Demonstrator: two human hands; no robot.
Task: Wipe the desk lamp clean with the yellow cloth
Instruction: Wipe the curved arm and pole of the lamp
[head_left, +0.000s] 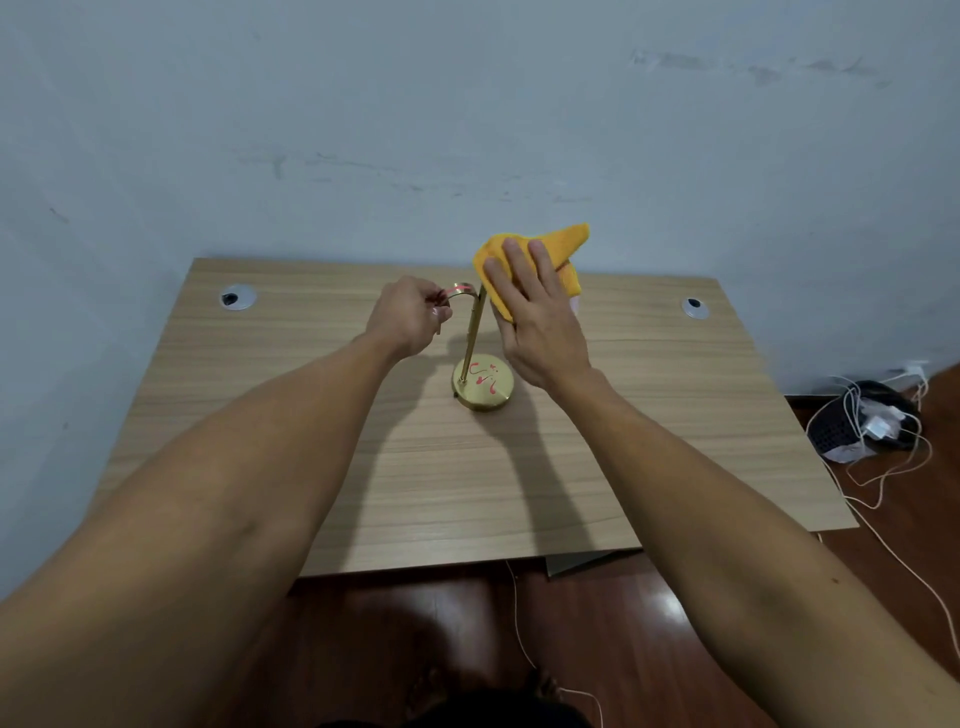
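Note:
A small gold desk lamp (471, 332) stands near the middle of the wooden desk (395, 467). Its round base (484, 383) bears red scribbles, and a red band marks the curved top of the stem. My left hand (408, 317) pinches the bent end of the lamp's arm. My right hand (535, 317) holds the yellow cloth (563, 249) with flat fingers, just right of the stem's upper part. Whether the cloth touches the stem is unclear. The lamp's head is hidden behind my left hand.
Two round cable grommets sit in the desk's far corners, one on the left (237, 298) and one on the right (695, 307). The desk backs onto a pale blue wall. A dark bundle with white chargers and cords (867, 421) lies on the wooden floor at right.

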